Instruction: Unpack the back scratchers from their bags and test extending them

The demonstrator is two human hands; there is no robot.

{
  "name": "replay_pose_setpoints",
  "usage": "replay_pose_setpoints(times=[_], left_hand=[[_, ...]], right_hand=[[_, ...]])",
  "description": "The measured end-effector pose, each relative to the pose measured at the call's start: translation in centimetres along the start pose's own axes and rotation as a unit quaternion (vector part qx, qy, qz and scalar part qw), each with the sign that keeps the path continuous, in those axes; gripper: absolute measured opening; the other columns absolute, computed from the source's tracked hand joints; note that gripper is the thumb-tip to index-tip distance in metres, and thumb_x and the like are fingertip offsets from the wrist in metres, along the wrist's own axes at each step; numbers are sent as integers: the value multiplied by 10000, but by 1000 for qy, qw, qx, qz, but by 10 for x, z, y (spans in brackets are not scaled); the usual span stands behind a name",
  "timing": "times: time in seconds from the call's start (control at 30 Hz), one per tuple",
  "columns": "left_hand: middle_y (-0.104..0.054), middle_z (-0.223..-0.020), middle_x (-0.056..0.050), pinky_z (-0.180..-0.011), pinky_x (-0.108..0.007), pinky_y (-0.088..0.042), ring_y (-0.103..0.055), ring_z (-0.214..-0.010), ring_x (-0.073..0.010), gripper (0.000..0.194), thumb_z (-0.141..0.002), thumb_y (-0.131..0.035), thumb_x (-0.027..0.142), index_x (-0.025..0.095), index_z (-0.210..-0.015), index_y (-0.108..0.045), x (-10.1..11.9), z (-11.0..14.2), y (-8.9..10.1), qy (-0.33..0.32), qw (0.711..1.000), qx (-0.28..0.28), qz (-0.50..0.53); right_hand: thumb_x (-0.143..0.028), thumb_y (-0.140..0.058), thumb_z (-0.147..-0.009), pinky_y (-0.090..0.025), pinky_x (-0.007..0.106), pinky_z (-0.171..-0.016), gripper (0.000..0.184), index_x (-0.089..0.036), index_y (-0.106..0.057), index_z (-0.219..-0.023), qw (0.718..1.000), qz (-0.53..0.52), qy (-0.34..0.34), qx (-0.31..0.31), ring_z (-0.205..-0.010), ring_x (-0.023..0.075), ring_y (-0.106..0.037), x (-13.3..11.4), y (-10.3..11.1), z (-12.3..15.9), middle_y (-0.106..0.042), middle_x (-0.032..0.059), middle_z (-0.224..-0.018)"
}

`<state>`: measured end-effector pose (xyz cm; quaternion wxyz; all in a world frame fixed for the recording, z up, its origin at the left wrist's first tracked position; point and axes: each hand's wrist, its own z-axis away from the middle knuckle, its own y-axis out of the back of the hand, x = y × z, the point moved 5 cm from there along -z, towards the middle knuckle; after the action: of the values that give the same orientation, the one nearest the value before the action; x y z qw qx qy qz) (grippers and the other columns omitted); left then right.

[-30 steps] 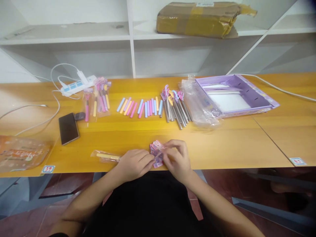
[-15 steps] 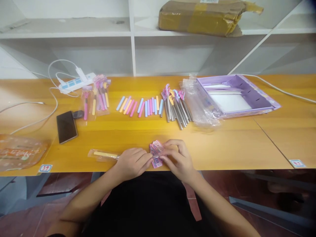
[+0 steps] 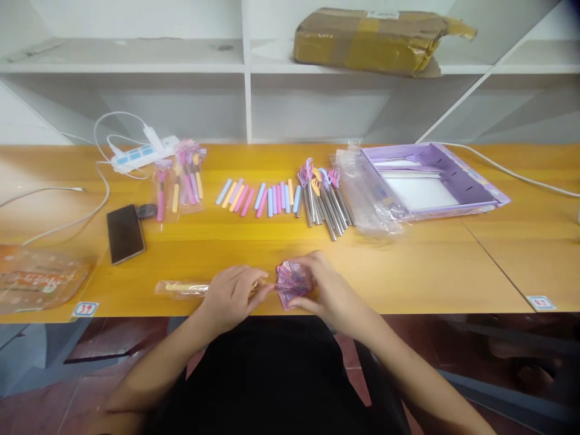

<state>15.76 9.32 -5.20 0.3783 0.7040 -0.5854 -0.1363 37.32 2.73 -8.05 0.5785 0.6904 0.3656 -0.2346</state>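
Note:
My left hand (image 3: 233, 296) is closed round a bagged back scratcher (image 3: 185, 288). Its yellow handle, in clear plastic, sticks out to the left, and a bit of the yellow claw shows near my thumb and forefinger. Just to the right, my right hand (image 3: 328, 293) curves its thumb and fingers round a fanned bunch of pink and purple printed cards (image 3: 290, 283). The bag's end and the cards meet between both hands; how they join is blurred. Beyond them lie coloured handle sleeves (image 3: 261, 196) in a row and metal rods with claw heads (image 3: 330, 208) in a pile.
Bagged back scratchers (image 3: 185, 181) lie beside a power strip (image 3: 144, 155) and a phone (image 3: 125, 234). Clear bags (image 3: 369, 196) lean against a purple box (image 3: 487, 196). An orange printed pouch (image 3: 40, 278) lies at left. A taped parcel (image 3: 362, 42) sits on the shelf.
My left hand has drawn slightly left with the bagged back scratcher. My right hand has shifted from a pinch at the cards' middle to curving round their right side. The view tilted slightly.

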Motion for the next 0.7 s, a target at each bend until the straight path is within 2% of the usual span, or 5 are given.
replay_pose_setpoints(times=[0.1, 0.2, 0.3, 0.43, 0.7], left_hand=[[-747, -884, -26, -697, -310, -563, -712, -730, -181, 304, -1105, -668, 469, 206, -1233, -587, -4, 3, 3, 11, 998, -14, 63], [-768, -1018, -74, -780, -364, -593, -743, -856, -238, 622, -995, -684, 747, 201, -1285, -609, -25, 10, 9, 41, 989, -108, 93], [-762, -1139, -91, -876, -389, -578, -741, -984, -263, 460, -1040, -690, 602, 215, -1284, -640, -57, 25, 17, 136, 970, -191, 62], [-705, -987, -43, -830, -339, -517, -672, -909, -222, 149, -1106, -571, 327, 227, -1131, -679, -75, 43, 18, 213, 946, -233, 71], [-725, -978, -15, -764, -288, -478, -661, -827, -179, 249, -1125, -559, 438, 241, -1181, -701, -75, 57, 13, 298, 913, -234, 150]], right_hand=[[-311, -720, -1086, -601, 356, -843, 290, -252, -639, -1358, 992, -69, 96, -50, -955, 203, -681, -31, -7, -12, -682, 85, -1180], [-196, -583, -1135, -572, 344, -809, 115, -237, -689, -1111, 981, -74, 163, 73, -911, 193, -690, -49, 15, -28, -707, 56, -1006], [-168, -533, -1145, -535, 332, -723, 192, -232, -679, -1038, 965, -80, 144, 205, -737, 163, -652, -52, 43, -40, -661, 8, -825], [-181, -526, -1155, -565, 321, -669, 209, -229, -669, -1010, 967, -118, 140, 177, -633, 134, -661, -58, 52, -52, -665, -16, -770], [-244, -525, -1174, -596, 255, -578, 188, -220, -677, -1066, 941, -191, 160, 230, -654, 87, -670, -77, 72, -64, -631, 22, -983]])
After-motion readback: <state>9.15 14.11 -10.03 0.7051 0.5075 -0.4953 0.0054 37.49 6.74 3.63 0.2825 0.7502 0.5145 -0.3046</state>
